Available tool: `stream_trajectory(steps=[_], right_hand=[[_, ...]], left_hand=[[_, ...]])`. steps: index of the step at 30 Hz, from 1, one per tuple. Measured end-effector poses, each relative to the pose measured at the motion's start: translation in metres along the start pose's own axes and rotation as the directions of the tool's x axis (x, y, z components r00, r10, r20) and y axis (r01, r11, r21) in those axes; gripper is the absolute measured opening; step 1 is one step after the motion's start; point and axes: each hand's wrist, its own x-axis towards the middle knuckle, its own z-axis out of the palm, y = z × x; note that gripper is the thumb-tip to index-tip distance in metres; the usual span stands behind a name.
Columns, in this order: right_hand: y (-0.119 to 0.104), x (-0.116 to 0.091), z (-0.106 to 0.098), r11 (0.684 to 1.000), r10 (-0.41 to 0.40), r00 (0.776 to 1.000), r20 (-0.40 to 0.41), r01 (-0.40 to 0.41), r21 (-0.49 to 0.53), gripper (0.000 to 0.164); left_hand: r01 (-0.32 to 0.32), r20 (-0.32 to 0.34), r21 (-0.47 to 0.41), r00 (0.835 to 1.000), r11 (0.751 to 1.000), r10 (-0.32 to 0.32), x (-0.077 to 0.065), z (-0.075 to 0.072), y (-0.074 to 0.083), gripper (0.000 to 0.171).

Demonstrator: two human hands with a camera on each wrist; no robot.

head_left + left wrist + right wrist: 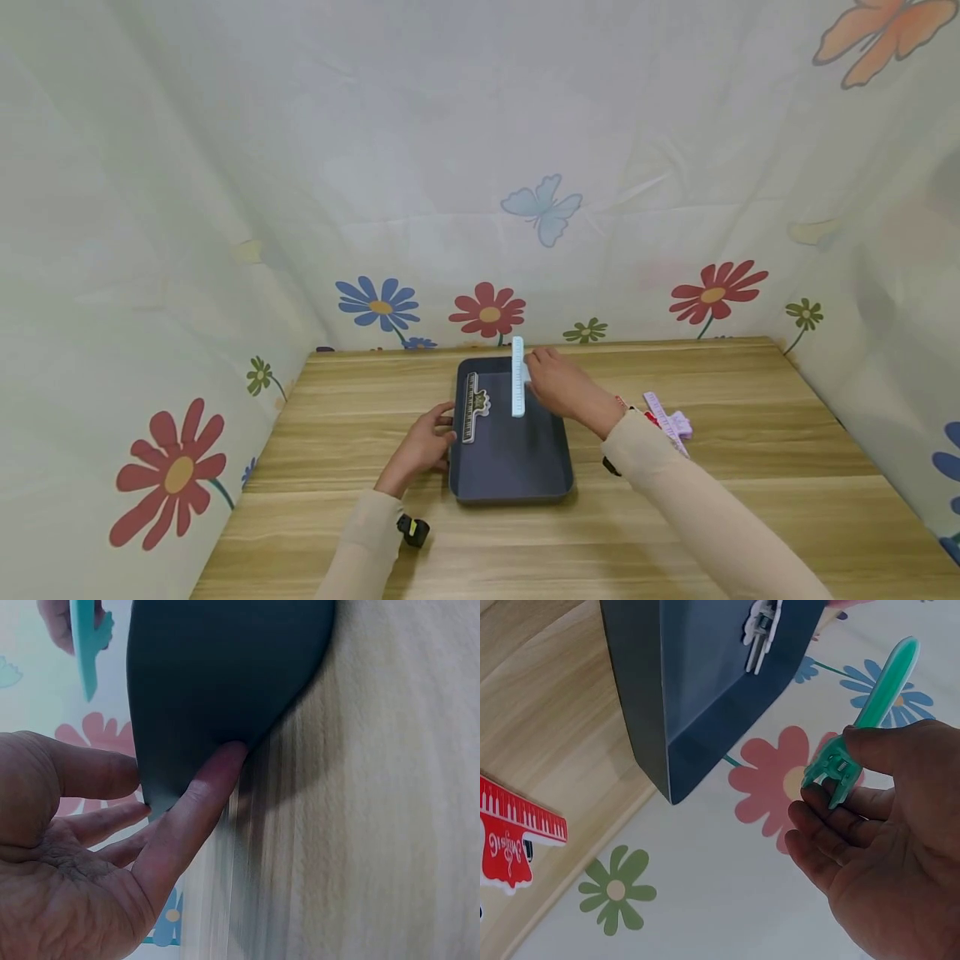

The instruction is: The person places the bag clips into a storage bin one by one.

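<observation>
Pale-blue clip [518, 379] held up near the dark tray [512, 471]

A flowered sheet [420, 167] hangs behind the wooden surface [360, 392]. On that surface lies the dark tray. The two hands are apart: the left hand [422, 446] touches the tray's left side with its fingers extended, while the right hand [564, 387] pinches the pale-blue clip, raised clear of the tray. Right of the tray lie a purple clip [678, 423] and a red clip [521, 817], both partly hidden by the right arm in the head view. A black-and-white clip [471, 408] sits inside the tray, along its left side.
</observation>
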Motion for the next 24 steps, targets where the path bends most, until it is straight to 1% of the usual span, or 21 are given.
stream_trajectory(steps=[5,8,16,24], right_hand=[[-0.002,0.01,0.009,1.0,0.007,0.998,0.058,-0.007,-0.01,0.044],[-0.003,0.014,0.016,1.0,0.006,0.998,0.069,-0.005,-0.01,0.044],[-0.01,0.021,0.024,0.996,0.038,0.993,0.111,-0.046,0.071,0.041],[-0.015,0.029,0.028,0.998,0.027,0.982,0.188,-0.036,0.046,0.042]], left_hand=[[0.006,0.0,0.002,1.0,1.0,-0.006,-0.001,0.0,0.003,0.058],[0.005,0.004,0.002,1.0,1.0,-0.005,-0.001,0.0,0.003,0.058],[0.012,0.003,-0.004,1.0,1.0,-0.012,-0.002,0.001,0.002,0.058],[0.009,0.002,0.008,1.0,1.0,-0.009,-0.002,0.0,0.003,0.058]])
